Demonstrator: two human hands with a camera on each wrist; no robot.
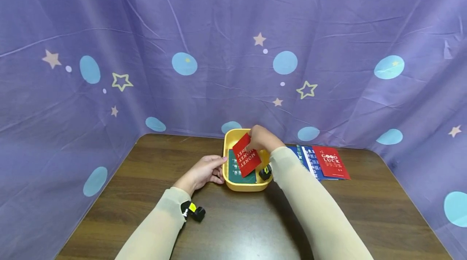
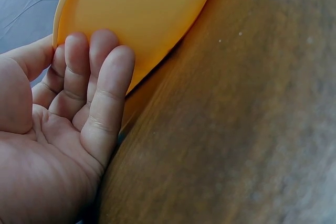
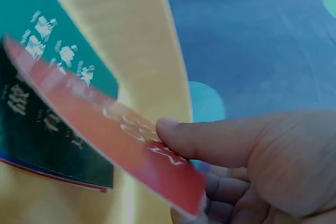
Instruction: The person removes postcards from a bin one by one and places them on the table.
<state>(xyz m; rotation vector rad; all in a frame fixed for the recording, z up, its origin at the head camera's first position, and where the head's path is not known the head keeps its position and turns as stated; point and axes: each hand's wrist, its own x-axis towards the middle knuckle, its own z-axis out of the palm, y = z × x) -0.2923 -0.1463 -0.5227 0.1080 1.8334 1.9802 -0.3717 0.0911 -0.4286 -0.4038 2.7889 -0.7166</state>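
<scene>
A thin red booklet (image 1: pixel 249 162) printed with the word MONEY hangs tilted inside a yellow basket (image 1: pixel 248 187). My right hand (image 1: pixel 260 138) pinches its upper edge, the thumb across the printed face in the right wrist view. Beneath it, a green booklet (image 1: pixel 235 173) with white lettering lies on the basket's floor, partly covered by the red one; layered edges show under it in the right wrist view. My left hand (image 1: pixel 208 170) holds the basket's left side, thumb at the rim and fingers (image 2: pixel 113 72) bent against the outer wall.
Right of the basket, a fanned group of blue booklets (image 1: pixel 304 156) lies on the brown wooden table (image 1: pixel 226 227), with a red GOOD LUCK booklet (image 1: pixel 331 163) on top. A purple curtain (image 1: pixel 226 21) with stars and blue spots rises behind the table's far edge.
</scene>
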